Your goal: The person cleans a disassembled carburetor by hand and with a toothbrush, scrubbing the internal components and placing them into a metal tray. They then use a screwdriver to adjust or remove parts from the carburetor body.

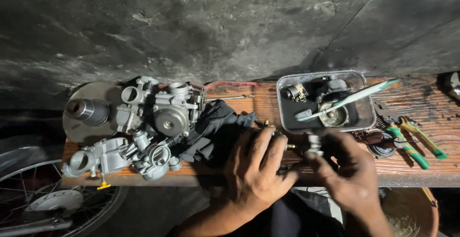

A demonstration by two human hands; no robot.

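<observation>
Fingers of left hand [256,167] and right hand [347,172] pinch one small metal part [314,146] between them, on wooden bench [421,98] at 6 o'clock of metal tray [366,122]. Carburetors [153,127] at 9 o'clock.

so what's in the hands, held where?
Both hands share a small metal part: right hand pinches its right end, left hand wraps its left end.

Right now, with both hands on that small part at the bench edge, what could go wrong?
1. The small metal part, pinched between left hand and right hand, sits near the wooden plank's front edge; a slip could drop it to the floor.
2. The toothbrush overhangs the metal tray; a knock could tip it out.
3. The carburetor bodies crowd the left end and might get nudged off.
</observation>
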